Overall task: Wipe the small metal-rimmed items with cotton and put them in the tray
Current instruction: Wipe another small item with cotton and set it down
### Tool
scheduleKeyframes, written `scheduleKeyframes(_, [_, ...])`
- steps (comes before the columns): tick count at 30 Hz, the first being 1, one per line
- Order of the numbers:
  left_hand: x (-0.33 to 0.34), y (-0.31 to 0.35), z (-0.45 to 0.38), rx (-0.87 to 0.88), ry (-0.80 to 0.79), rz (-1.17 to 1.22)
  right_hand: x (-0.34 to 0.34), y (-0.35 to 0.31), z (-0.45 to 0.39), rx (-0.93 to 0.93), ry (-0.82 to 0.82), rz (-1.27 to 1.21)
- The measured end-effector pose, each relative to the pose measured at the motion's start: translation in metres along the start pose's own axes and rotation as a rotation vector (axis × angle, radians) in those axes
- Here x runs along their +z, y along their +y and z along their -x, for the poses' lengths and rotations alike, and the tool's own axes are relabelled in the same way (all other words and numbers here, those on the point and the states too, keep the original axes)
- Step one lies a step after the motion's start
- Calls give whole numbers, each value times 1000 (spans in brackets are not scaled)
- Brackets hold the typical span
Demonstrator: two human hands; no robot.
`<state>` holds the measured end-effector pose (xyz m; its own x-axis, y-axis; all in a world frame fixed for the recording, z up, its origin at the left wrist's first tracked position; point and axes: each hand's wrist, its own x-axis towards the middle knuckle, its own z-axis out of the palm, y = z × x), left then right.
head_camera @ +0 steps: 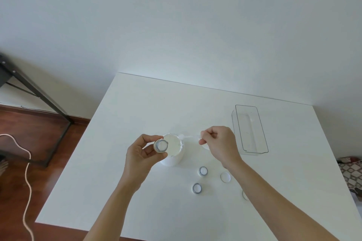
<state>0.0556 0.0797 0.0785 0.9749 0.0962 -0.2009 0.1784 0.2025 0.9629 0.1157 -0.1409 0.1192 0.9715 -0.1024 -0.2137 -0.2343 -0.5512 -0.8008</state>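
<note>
My left hand (140,154) grips a small round metal-rimmed item (161,145) between thumb and fingers, just left of the white cotton container (173,151). My right hand (218,144) pinches a white cotton strand (189,136) that stretches from the container's open top toward my fingers. Two more metal-rimmed items (203,171) (196,188) lie on the white table (156,111) in front of the container. A clear ring-like lid (225,177) lies to their right. The clear rectangular tray (249,129) stands beyond my right hand and looks to hold nothing.
Another small clear round piece (244,195) is partly hidden by my right forearm. A dark metal frame (35,94) and a pale cable (27,172) are on the wooden floor to the left. The table's left edge runs close to my left elbow.
</note>
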Motion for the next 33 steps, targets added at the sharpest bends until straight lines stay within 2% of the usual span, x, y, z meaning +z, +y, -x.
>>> scheduleKeyframes(2, [1,2,0,12,-18,-12,-10,-9,2,133,-94,-217])
scheduleKeyframes(5, [3,4,-1,33,-46,-33,-19,-20,5,222,-217,-325])
scheduleKeyframes(14, [9,7,-3,80,-100,-144,-24,-26,10,243,-305,-291])
scheduleKeyframes(25, [8,9,-3,62,-147,-312,-24,-39,9,82,-351,-40])
scheduleKeyframes(29, [6,10,-4,28,-128,-293,-34,-40,6,92,-433,-108])
scheduleKeyframes(33, [-1,8,-4,-35,-76,-214,-36,-26,-3,145,-342,-271])
